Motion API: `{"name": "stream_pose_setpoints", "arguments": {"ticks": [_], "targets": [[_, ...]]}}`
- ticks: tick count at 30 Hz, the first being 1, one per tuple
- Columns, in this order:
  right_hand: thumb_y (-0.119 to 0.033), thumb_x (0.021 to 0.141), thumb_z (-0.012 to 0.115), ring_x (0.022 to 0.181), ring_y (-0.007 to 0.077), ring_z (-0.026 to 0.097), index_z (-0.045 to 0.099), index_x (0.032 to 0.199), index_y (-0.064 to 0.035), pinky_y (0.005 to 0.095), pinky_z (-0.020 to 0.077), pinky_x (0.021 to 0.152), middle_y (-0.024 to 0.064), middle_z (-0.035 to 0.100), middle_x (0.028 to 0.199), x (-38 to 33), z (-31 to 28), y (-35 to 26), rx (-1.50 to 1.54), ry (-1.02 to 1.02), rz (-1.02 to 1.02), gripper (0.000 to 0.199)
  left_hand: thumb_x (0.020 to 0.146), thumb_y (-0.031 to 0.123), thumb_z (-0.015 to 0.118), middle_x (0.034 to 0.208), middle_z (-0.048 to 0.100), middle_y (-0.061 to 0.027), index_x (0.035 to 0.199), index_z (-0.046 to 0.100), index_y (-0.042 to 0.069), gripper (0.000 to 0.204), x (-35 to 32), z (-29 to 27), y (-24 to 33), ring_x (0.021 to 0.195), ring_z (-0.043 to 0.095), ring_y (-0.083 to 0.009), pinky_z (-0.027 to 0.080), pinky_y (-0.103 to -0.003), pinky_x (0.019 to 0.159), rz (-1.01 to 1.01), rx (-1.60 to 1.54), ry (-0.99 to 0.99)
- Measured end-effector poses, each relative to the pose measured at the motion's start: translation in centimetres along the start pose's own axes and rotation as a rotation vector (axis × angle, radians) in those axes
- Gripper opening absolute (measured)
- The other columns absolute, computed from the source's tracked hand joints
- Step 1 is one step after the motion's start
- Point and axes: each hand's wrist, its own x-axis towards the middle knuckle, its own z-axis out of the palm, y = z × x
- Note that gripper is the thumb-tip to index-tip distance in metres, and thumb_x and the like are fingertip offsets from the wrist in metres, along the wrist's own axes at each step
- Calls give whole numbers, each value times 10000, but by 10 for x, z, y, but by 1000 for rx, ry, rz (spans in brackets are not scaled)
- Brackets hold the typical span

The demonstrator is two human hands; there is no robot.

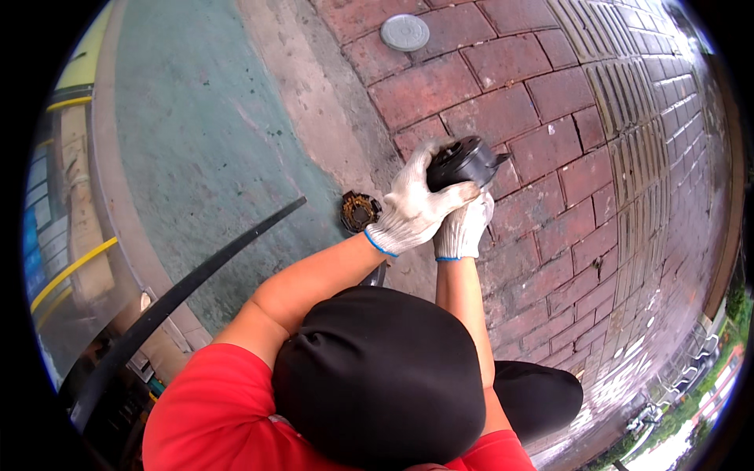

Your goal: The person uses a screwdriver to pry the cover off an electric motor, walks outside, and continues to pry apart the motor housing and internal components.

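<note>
Both my hands wear white knitted gloves with blue cuffs. Between them, over the brick paving, I hold a black round housing (463,163) with a pointed lug on its right side. My left hand (416,198) grips it from the left, its fingers and thumb wrapped round the side. Lower down, my right hand (466,224) supports the housing from below, most of its fingers hidden under it and behind the left thumb. On the ground just left of my left wrist lies a round part with copper-coloured windings (360,212), which looks like a motor stator.
A grey round disc (404,33) lies on the red bricks (503,114) ahead. Greenish pavement (204,125) spreads to the left. A long black bar (196,275) slants in from the lower left. My bent knees (381,377) fill the near middle.
</note>
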Motion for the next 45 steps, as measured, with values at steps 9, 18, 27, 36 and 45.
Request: {"name": "stream_pose_setpoints", "arguments": {"ticks": [9, 18, 27, 36, 45], "targets": [[-165, 1016, 626, 1178, 240, 667, 586, 1382, -42, 372, 563, 994, 119, 670, 1317, 23, -55, -19, 309, -263, 91, 388, 954, 316, 778, 1408, 602, -177, 1456, 537, -25, 653, -2, -31, 29, 1329, 572, -277, 451, -416, 1142, -7, 31, -251], [-425, 1097, 495, 795, 196, 728, 687, 1169, 10, 362, 612, 739, 89, 751, 989, 12, -40, -71, -161, -489, -101, 480, 1065, 303, 606, 1397, 614, -157, 1505, 461, 19, 544, 23, -78, 13, 1232, 627, -277, 519, -435, 1061, -163, -403, -124], [-319, 991, 640, 867, 294, 738, 757, 1005, -23, 379, 573, 774, 157, 752, 941, 14, -15, -105, -671, -523, -124, 318, 856, 769, 649, 1537, 471, -303, 1561, 353, -45, 1117, 5, -80, 22, 1381, 520, -458, 497, -611, 1095, -243, -716, -289], [-583, 885, 721, 1133, 375, 714, 764, 1148, -32, 458, 568, 967, 232, 744, 1155, 11, -53, -27, -1725, -222, 303, 612, 811, 824, 641, 1514, 476, -332, 1535, 416, -17, 1132, -32, -118, -24, 1317, 552, -514, 527, -658, 1025, -542, -885, -280], [-260, 834, 698, 691, 306, 688, 734, 983, -2, 415, 535, 665, 221, 667, 744, 12, -34, -16, -1048, -884, 209, 300, 827, 758, 692, 1472, 532, -292, 1555, 372, -13, 1108, -56, -141, -50, 1297, 586, -497, 522, -687, 1025, -617, -842, -330]]}}
